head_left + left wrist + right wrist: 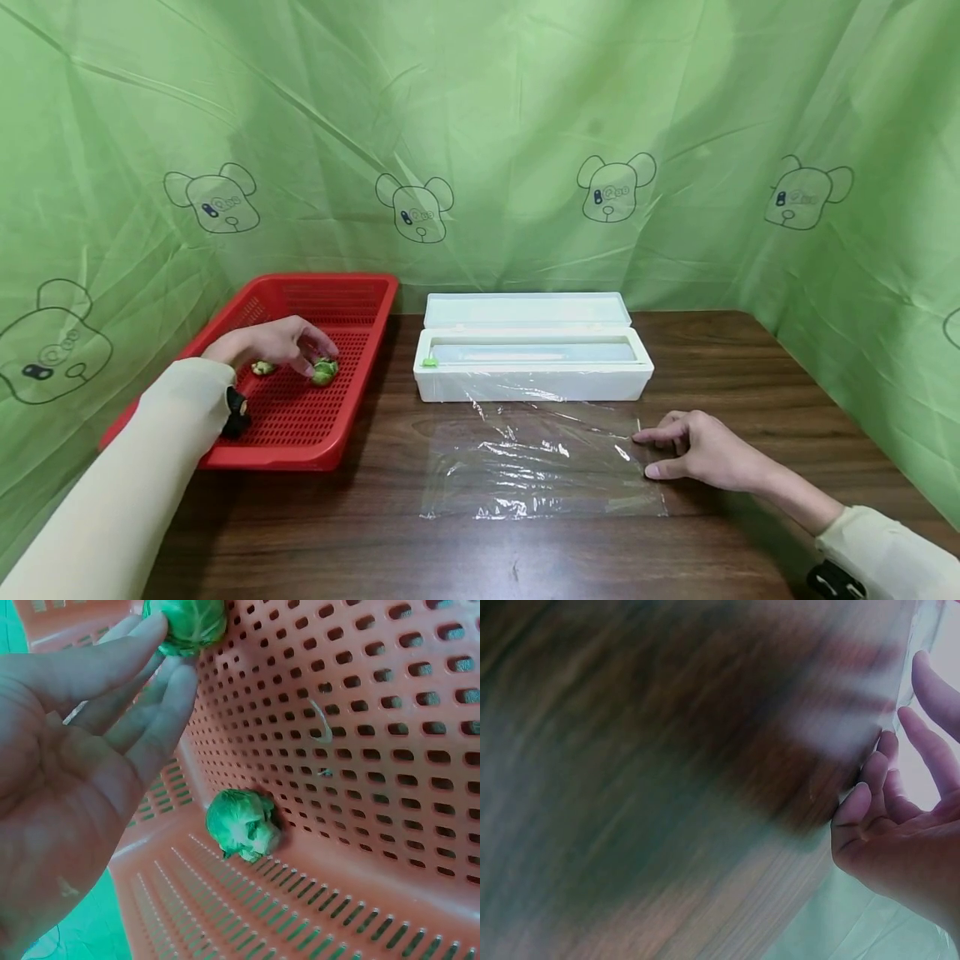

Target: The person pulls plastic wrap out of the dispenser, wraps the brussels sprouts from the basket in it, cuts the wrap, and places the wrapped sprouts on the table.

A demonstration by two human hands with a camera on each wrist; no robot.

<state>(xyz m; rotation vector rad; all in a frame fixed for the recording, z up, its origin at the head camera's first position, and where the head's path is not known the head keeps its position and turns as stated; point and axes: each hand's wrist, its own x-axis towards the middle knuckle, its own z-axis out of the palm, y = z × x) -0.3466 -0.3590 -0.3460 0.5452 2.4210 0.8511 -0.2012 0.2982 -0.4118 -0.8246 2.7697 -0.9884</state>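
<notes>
In the head view my left hand (288,343) reaches down into the red basket (386,308). Its thumb and fingers pinch a green Brussels sprout (324,372), and the left wrist view shows the thumb against the leaves of this sprout (196,626). A second Brussels sprout (241,825) lies on the basket floor below the palm. At the right edge of a flat sheet of cling film (540,479) rests my right hand (705,450), thumb and index finger apart. Its other fingers bend against the wooden table in the right wrist view.
Behind the film stands a white cling film box (532,385), lid (528,310) raised, with the roll (536,353) inside and a green slider (430,362) at its left end. Green cloth (517,100) with bear drawings encloses the back and sides of the table (360,542).
</notes>
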